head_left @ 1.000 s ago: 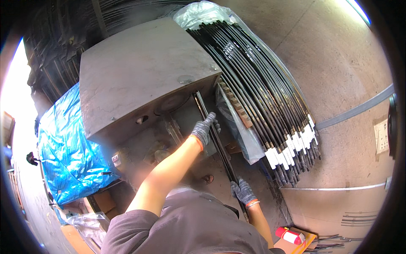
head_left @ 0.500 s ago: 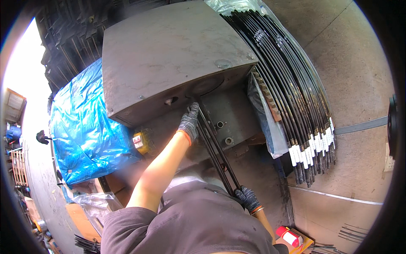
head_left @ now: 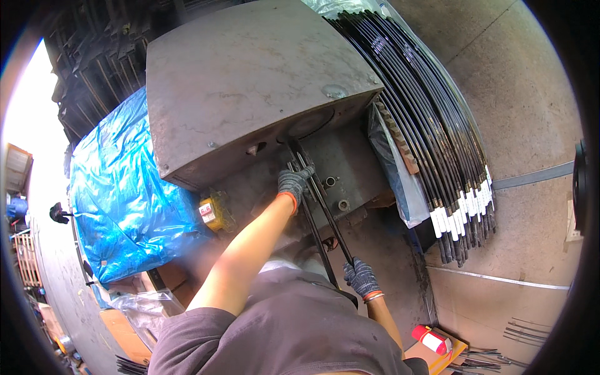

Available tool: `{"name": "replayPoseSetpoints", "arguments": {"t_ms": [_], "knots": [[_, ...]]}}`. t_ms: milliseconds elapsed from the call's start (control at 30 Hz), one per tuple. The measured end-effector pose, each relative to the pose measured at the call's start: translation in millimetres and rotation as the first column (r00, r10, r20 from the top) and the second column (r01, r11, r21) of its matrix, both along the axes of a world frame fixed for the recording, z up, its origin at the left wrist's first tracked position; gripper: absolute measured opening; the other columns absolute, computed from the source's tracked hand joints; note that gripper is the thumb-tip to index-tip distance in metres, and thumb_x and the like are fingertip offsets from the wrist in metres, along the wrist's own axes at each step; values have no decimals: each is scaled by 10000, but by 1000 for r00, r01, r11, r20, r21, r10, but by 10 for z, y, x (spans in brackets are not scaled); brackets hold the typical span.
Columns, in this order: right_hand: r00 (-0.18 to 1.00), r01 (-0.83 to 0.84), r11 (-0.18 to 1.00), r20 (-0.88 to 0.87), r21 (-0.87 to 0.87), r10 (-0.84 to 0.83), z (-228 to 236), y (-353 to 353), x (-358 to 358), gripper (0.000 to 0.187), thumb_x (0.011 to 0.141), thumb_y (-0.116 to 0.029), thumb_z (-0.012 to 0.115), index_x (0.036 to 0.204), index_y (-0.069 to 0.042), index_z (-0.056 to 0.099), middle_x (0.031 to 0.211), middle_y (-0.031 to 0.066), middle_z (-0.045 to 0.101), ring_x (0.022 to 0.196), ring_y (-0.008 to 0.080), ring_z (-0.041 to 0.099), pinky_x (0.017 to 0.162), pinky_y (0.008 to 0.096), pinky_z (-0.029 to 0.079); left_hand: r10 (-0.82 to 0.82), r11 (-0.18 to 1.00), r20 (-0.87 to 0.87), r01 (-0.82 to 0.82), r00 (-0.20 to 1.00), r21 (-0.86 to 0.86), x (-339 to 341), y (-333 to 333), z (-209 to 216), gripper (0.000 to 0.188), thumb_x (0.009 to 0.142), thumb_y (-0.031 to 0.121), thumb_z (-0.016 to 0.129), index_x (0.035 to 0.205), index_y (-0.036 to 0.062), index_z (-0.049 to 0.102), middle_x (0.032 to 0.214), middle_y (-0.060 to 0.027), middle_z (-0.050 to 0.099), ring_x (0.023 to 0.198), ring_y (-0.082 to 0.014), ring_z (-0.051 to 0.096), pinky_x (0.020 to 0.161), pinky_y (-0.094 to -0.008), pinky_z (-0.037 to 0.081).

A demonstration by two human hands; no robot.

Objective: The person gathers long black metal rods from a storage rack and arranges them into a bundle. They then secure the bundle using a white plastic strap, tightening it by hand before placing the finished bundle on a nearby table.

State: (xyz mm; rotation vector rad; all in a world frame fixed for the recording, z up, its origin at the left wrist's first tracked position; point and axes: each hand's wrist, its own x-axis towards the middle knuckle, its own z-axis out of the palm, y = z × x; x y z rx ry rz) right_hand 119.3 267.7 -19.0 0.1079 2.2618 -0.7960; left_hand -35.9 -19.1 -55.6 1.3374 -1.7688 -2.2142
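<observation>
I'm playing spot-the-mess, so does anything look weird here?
Maybe: the thin, dark rods at lower right splay at uneven angles beside a red cylinder with a white label, while the long, black rods with white bands lie neatly side by side.

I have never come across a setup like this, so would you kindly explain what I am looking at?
There is no robot here: these are a person's own gloved hands, seen from above by a wide fisheye camera worn on the head, so straight edges look bent. The left hand grips up near a large grey metal box, at two long dark rods; the right hand closes around the right-hand one lower down. Right of the box lies a row of dark rods with white bands; to its left is a blue plastic cover.
</observation>
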Motion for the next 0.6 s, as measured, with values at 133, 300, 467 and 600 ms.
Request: {"name": "replayPoseSetpoints", "arguments": {"t_ms": [133,300,467,600], "knots": [[938,-166,979,-326,-120,119,-872,281,-52,218,946,-214,505,849,-32,575,660,68,587,561,156,572,531,309,476,4,1000,48,-5,999,13,-18,5,54,382,663,310,821,776,19,601,686,-100,593,545,-187,538,456,-343,441],[983,19,870,-152,-493,-108,-1059,-353,-822,219,922,-214,517,978,-22,605,933,127,648,864,256,616,740,369,485,-21,997,40,23,999,-68,-59,51,31,306,704,289,790,748,17,657,614,-70,598,463,-182,534,426,-340,444],[981,-46,830,-182,-555,-68,-425,-829,-1094,213,907,-231,559,949,-33,623,869,71,655,775,181,625,653,323,487,15,1000,24,-15,1000,-27,-40,6,83,320,714,302,781,769,14,651,655,-80,613,502,-185,562,445,-344,462],[987,142,865,141,-481,-84,-262,-848,-1153,228,893,-238,580,967,-28,630,811,70,662,699,166,626,621,296,487,53,999,50,-53,997,-5,-25,19,248,369,702,301,792,803,-11,624,732,-107,634,569,-203,582,490,-359,471]]}}
